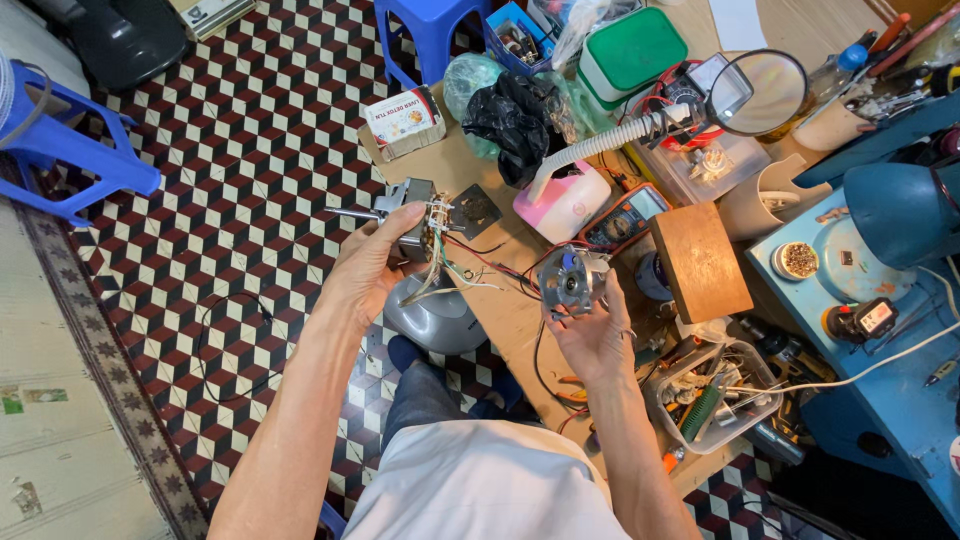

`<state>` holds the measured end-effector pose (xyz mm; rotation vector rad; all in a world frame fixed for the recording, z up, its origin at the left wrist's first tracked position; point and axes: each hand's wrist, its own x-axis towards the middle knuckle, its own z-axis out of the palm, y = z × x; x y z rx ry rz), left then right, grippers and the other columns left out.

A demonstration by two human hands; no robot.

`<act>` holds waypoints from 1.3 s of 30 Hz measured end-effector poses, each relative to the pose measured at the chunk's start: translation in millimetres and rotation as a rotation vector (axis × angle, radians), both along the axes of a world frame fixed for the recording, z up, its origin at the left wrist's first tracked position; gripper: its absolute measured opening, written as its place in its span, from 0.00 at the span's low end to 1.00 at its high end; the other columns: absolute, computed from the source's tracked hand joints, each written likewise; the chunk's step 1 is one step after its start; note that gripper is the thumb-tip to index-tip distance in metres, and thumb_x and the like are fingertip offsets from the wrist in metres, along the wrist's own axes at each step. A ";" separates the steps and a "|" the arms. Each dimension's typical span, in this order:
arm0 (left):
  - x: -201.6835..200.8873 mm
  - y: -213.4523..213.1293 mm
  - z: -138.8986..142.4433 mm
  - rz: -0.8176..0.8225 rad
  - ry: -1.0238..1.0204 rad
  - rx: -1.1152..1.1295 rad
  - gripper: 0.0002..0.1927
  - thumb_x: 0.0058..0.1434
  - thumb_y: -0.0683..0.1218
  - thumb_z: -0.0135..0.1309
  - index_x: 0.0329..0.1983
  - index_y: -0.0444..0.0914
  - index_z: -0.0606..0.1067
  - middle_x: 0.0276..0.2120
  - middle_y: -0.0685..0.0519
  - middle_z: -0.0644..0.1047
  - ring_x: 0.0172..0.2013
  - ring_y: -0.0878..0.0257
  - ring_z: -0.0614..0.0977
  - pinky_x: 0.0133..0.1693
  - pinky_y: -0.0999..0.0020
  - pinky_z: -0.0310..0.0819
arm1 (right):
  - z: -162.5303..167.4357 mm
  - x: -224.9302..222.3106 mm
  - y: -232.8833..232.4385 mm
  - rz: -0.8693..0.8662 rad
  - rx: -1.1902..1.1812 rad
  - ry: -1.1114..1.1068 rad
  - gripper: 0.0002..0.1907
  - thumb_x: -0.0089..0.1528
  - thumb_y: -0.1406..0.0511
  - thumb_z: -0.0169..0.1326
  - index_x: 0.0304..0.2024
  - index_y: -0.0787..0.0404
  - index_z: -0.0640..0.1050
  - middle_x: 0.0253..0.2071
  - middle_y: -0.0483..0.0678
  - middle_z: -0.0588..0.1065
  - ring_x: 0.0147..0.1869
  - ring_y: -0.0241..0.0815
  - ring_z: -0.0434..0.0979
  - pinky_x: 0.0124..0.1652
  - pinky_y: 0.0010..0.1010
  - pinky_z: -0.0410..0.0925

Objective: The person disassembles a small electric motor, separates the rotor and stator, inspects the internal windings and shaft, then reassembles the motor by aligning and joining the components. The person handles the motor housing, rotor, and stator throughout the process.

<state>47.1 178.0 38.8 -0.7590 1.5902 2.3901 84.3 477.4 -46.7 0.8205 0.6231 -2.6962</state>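
Head view, left hand (375,262) gripping motor (412,215), right hand (592,335) holding housing (570,280), multimeter (625,216) nearby

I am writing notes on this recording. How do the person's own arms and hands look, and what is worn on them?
Both arms are bare from the elbow down; no sleeve reaches the forearms. The left hand and the right hand wear no gloves. A thin ring or band seems to sit on a finger of the right hand, though it is too small to be sure. No watch or bracelet shows on either wrist.

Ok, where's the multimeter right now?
In the head view, the multimeter lies on the bench right of centre, between the pink-and-white container and the wooden block, just above the right hand.
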 end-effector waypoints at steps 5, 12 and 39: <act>-1.2 -0.8 -1.9 -0.002 0.005 -0.003 0.29 0.49 0.57 0.69 0.47 0.35 0.76 0.35 0.51 0.82 0.35 0.64 0.83 0.35 0.66 0.80 | -12.3 -3.5 -1.8 0.023 0.011 0.019 0.36 0.51 0.50 0.69 0.56 0.59 0.73 0.56 0.53 0.73 0.60 0.50 0.75 0.63 0.45 0.68; -7.5 -2.8 -8.4 -0.004 -0.022 -0.030 0.29 0.48 0.58 0.69 0.45 0.35 0.76 0.34 0.52 0.82 0.35 0.65 0.83 0.36 0.66 0.81 | -45.6 -15.8 -16.9 0.112 0.223 0.025 0.29 0.53 0.53 0.67 0.54 0.53 0.74 0.50 0.46 0.77 0.55 0.45 0.76 0.59 0.43 0.69; -22.1 -13.5 -8.0 -0.029 -0.091 -0.054 0.34 0.45 0.61 0.69 0.47 0.35 0.75 0.37 0.53 0.81 0.38 0.66 0.81 0.43 0.66 0.77 | -126.4 -36.7 -49.3 0.508 0.737 -0.340 0.26 0.56 0.53 0.56 0.54 0.53 0.72 0.45 0.51 0.78 0.46 0.47 0.79 0.49 0.44 0.73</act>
